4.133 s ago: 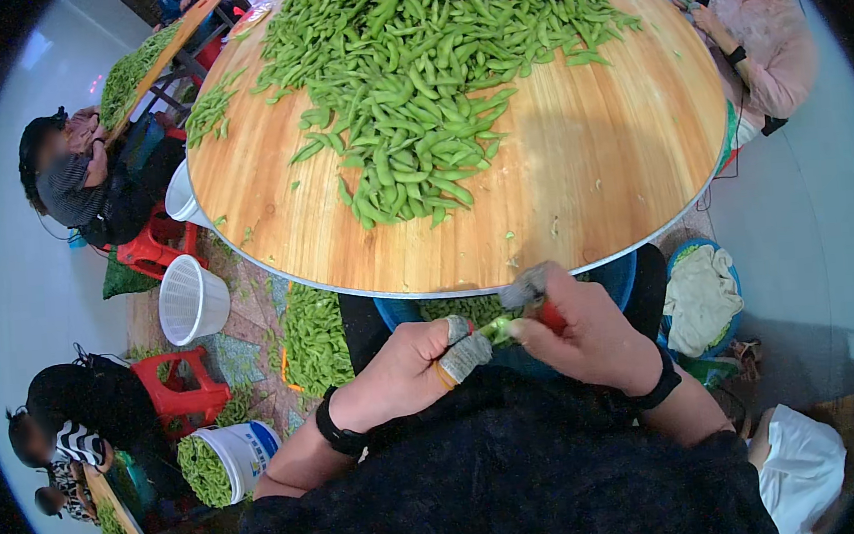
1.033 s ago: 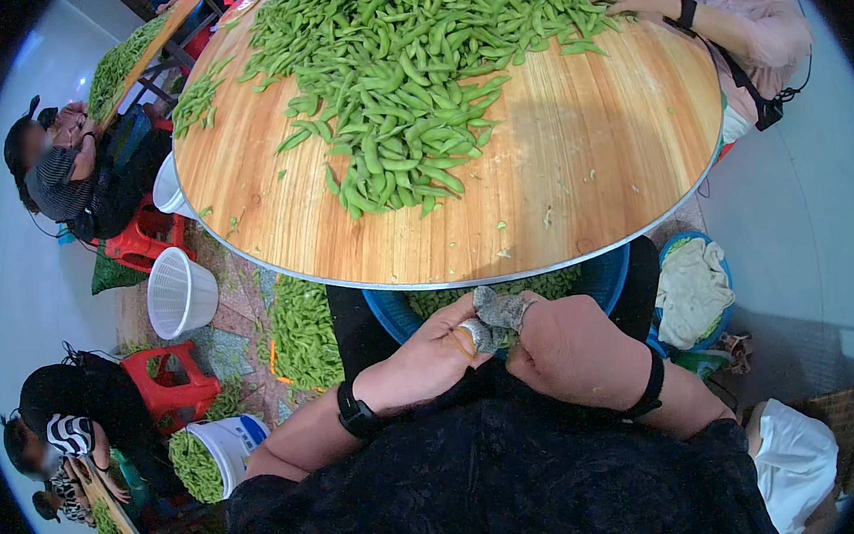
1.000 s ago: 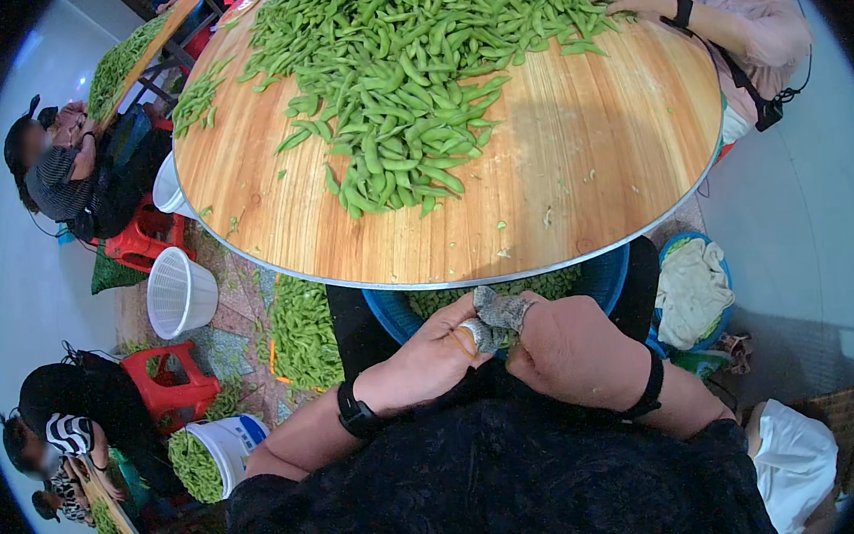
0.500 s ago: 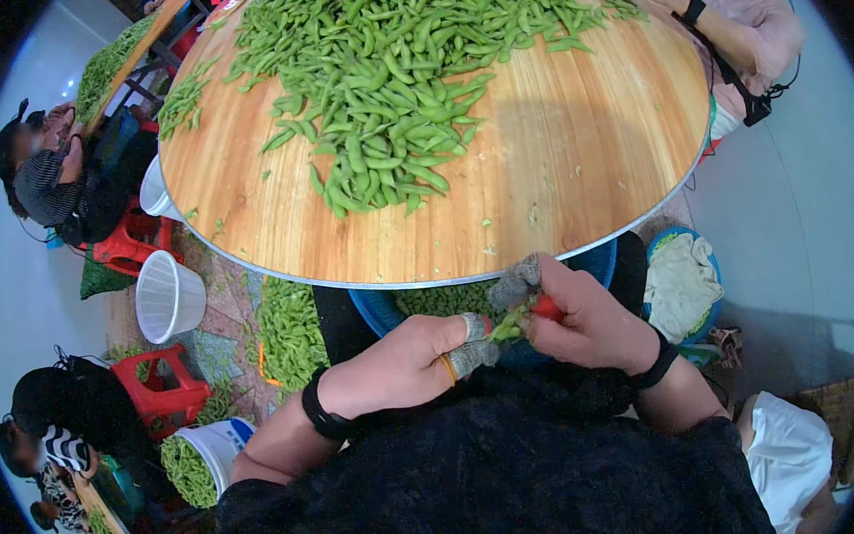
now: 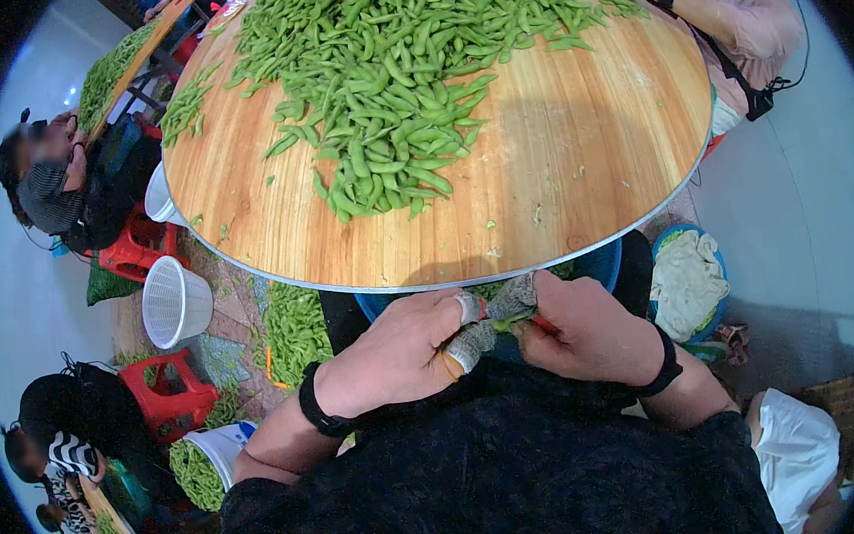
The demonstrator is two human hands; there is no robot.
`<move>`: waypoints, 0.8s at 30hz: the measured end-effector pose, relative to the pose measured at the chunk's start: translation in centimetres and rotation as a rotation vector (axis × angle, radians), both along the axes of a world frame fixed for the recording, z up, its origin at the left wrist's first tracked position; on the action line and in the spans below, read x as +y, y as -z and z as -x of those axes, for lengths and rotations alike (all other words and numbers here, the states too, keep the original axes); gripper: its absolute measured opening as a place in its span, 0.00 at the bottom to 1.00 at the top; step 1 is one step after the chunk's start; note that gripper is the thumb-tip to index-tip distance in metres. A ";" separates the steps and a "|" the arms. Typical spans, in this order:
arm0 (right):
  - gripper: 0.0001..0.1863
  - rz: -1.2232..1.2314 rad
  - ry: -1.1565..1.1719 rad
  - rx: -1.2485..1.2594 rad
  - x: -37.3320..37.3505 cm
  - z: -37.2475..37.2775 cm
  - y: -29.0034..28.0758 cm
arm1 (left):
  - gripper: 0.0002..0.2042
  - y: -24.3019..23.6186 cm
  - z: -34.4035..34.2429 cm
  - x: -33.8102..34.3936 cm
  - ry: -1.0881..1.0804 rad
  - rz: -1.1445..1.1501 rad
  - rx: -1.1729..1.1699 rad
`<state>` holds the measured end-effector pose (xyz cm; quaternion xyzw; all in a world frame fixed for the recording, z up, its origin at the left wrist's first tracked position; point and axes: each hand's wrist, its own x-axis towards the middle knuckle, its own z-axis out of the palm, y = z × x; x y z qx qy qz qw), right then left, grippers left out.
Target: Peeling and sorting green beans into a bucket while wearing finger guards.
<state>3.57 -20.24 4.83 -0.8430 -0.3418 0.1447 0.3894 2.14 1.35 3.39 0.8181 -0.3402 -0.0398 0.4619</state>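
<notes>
"What is between the two hands?"

"A green pod [image 5: 509, 324], just in front of the near edge of the round wooden table [image 5: 591, 179]. Only a short stretch shows; fingers cover the rest."

"How does that stretch look?"

"Fresh and pale green, a little brighter than most of the heap. Whether it is split or whole, I can't tell at this size."

"And the left hand [image 5: 401, 351]?"

"Closed, pinching the pod at its fingertips. The thumb and a finger wear grey knitted covers [image 5: 470, 346], and a yellowish band shows at the edge of one."

"The right hand [image 5: 593, 334]?"

"Curled shut on the pod's other end, with a grey cover on its forefinger. Something red [image 5: 546, 326] peeks out beneath that finger; I can't tell whether it is worn or held."

"What are the pods in the heap [image 5: 401, 63] like?"

"Plump, slightly curved, tapered at the ends, mid-green. They lie thick on the far part of the table and trail toward the near side, with a few scraps on the bare wood."

"And below the table edge?"

"A blue tub [image 5: 605, 266], partly hidden by the hands and the tabletop, with green bits inside."
</notes>
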 end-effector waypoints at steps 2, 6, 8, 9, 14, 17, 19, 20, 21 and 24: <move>0.15 -0.096 -0.011 -0.029 0.0 -0.2 0.2 | 0.09 -0.5 -0.4 0.6 0.100 -0.108 0.014; 0.12 -0.430 -0.018 0.268 0.7 -0.6 0.2 | 0.13 -0.2 0.2 0.1 0.164 0.242 0.445; 0.11 -0.563 -0.002 0.612 0.8 -0.6 0.0 | 0.14 0.5 1.2 0.2 0.091 0.471 0.844; 0.11 -0.594 0.020 0.826 0.6 -0.4 -0.3 | 0.14 1.0 1.5 0.3 0.052 0.589 1.046; 0.09 -0.544 -0.086 -0.043 1.5 -0.9 3.3 | 0.15 2.0 1.1 0.5 0.117 0.507 0.954; 0.11 -0.382 -0.085 0.160 0.8 -1.5 1.8 | 0.11 2.5 0.6 -0.1 0.101 0.250 0.434; 0.14 -0.421 -0.033 0.869 0.2 -1.9 0.9 | 0.07 1.8 0.1 -0.9 0.093 0.102 0.042; 0.15 -0.415 -0.024 0.915 0.2 -2.0 0.7 | 0.07 1.3 -0.2 -0.8 0.088 0.086 0.016; 0.16 -0.410 -0.012 0.962 0.1 -2.1 0.5 | 0.07 1.0 -0.4 -0.6 0.084 0.071 -0.010; 0.18 -0.366 -0.042 0.393 0.4 -1.9 2.3 | 0.06 0.9 -0.3 0.0 0.012 0.064 -0.008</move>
